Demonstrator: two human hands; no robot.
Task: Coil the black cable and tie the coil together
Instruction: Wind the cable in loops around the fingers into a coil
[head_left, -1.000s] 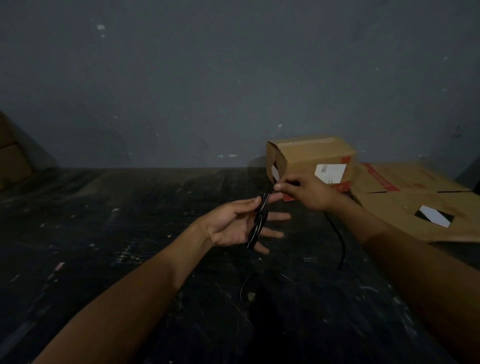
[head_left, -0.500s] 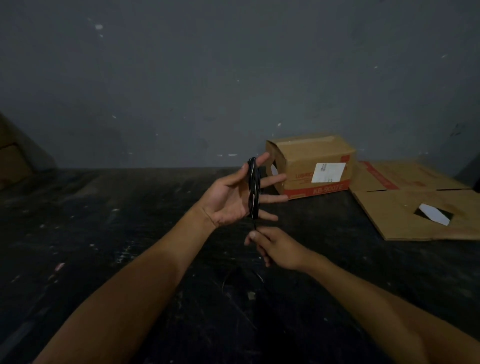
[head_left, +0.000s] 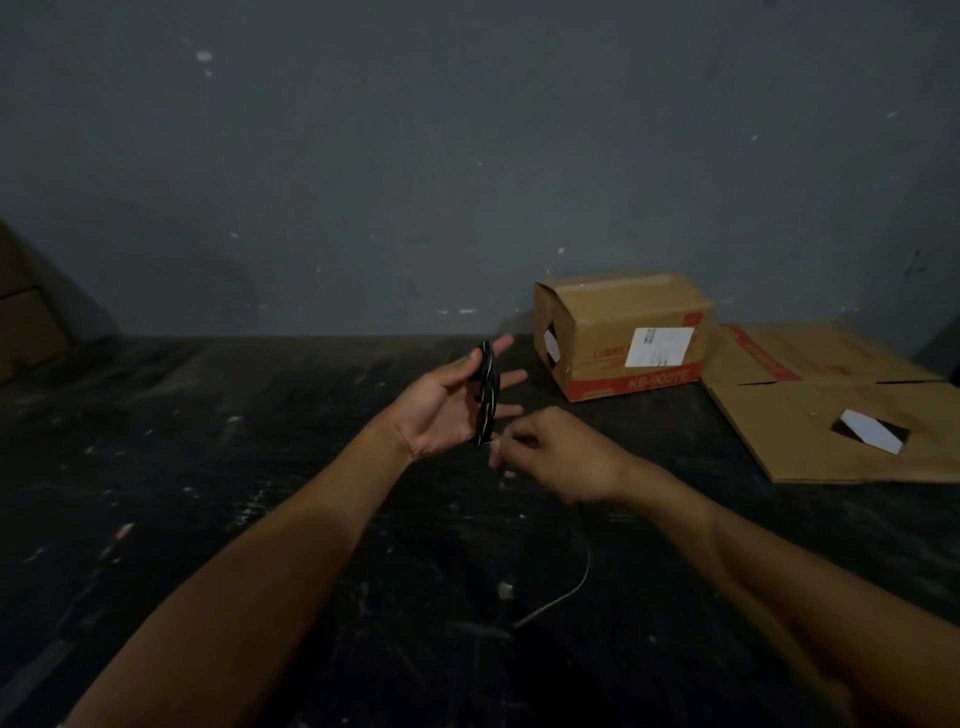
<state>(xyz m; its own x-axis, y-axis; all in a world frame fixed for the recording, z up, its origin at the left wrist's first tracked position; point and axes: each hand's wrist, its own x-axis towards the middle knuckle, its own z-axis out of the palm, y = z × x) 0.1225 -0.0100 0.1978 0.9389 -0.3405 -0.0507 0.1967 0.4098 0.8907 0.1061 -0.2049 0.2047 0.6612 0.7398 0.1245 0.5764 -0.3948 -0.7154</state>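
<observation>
The black cable (head_left: 487, 395) is wound in several turns around my left hand (head_left: 447, 410), which is palm up with fingers spread and the thumb resting on the coil. The wound part stands upright across the fingers. My right hand (head_left: 556, 452) sits just right of and below the coil, its fingers pinched on the cable's loose strand. The free tail (head_left: 571, 587) drops from under the right hand and curves down across the dark floor, blurred and hard to follow at its end.
A closed cardboard box (head_left: 628, 332) with red print and a white label lies at the back right by the grey wall. Flattened cardboard (head_left: 831, 410) with a cut-out lies right of it. The dark floor (head_left: 208, 467) is speckled with pale marks.
My right hand swept from near the box down under the coil, then back up to its lower right with the strand. My left hand rose a little and turned the coil upright.
</observation>
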